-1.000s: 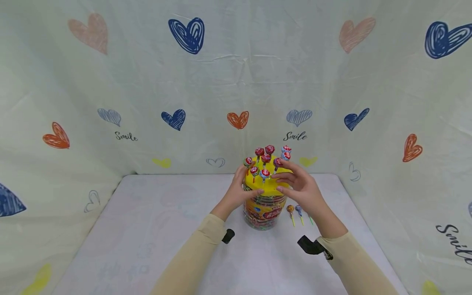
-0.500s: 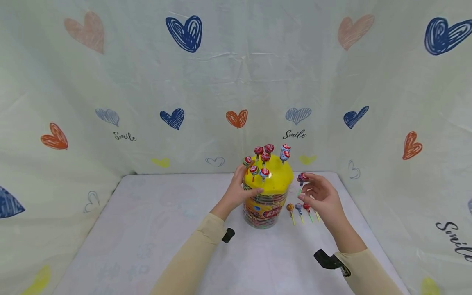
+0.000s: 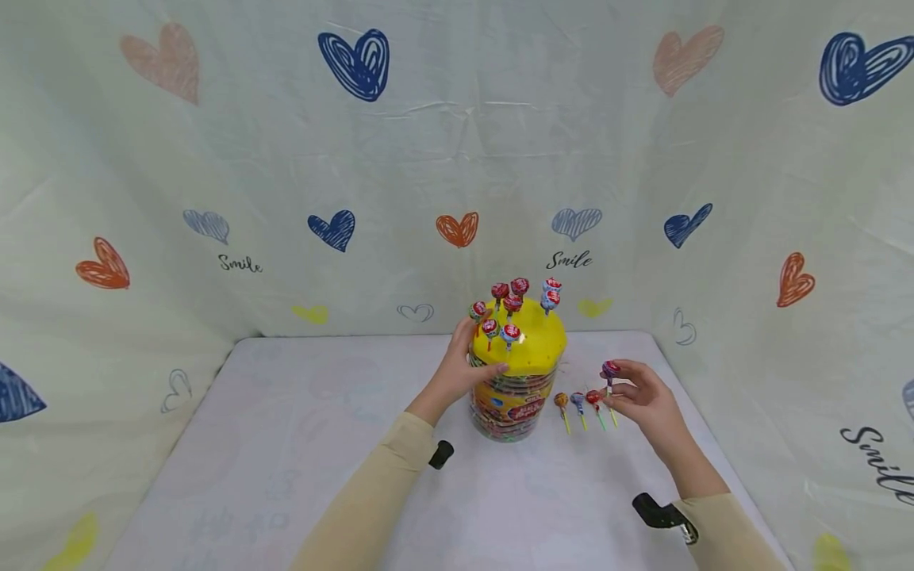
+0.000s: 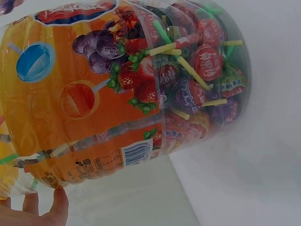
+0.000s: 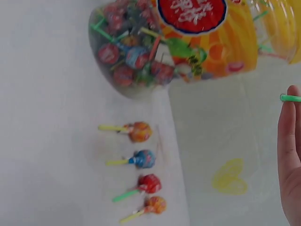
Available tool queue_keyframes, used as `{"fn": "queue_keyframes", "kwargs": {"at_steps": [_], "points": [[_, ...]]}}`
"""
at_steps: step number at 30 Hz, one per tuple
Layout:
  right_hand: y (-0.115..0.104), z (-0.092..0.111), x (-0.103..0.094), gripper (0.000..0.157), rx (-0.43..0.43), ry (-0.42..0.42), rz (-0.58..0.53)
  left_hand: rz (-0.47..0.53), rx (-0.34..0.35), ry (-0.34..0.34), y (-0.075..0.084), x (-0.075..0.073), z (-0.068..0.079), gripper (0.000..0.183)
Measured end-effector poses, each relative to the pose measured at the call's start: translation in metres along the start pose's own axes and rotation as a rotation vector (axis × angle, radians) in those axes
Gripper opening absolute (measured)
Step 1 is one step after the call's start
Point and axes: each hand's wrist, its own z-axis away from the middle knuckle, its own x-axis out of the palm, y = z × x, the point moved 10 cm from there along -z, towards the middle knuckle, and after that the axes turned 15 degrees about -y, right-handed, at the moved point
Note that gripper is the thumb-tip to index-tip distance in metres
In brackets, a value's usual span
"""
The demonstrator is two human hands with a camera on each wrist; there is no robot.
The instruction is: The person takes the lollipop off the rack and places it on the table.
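A clear jar point(image 3: 503, 408) packed with wrapped lollipops stands on the table under a yellow lid point(image 3: 539, 341). My left hand point(image 3: 460, 369) grips the jar's top at the left, thumb across the front of the lid; in the left wrist view its fingertips point(image 4: 59, 205) touch the jar near the lid. Several lollipops point(image 3: 510, 333) stand upright in the lid. Right of the jar, my right hand point(image 3: 646, 396) pinches a purple-wrapped lollipop point(image 3: 610, 369), held upright above the table. In the right wrist view its green stick point(image 5: 291, 98) shows at the fingers.
A row of loose lollipops lies right of the jar: an orange one point(image 5: 140, 132), a blue one point(image 5: 145, 159), a red one point(image 5: 150, 183) and another orange one point(image 5: 156, 204). The white table point(image 3: 321, 444) ends at a heart-printed backdrop point(image 3: 400, 159).
The right hand has pulled the purple lollipop from the lid and carried it right, past the jar, to above the loose row. The left hand stays on the jar.
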Motion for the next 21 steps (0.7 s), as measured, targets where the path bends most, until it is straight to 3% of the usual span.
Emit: {"fn": "queue_keyframes", "kwargs": {"at_steps": [4, 13, 21], "points": [[0.025, 0.001, -0.017, 0.052, 0.053, 0.005, 0.018, 0.007, -0.023, -0.003, 0.000, 0.000, 0.001, 0.093], [0.095, 0.001, -0.039, 0.060, 0.306, -0.061, 0.099, -0.004, -0.053, 0.006, 0.001, -0.001, 0.003, 0.094], [0.128, 0.005, -0.052, 0.064, 0.402, -0.055, 0.140, 0.004, -0.056, 0.001, 0.001, 0.001, 0.003, 0.094]]}}
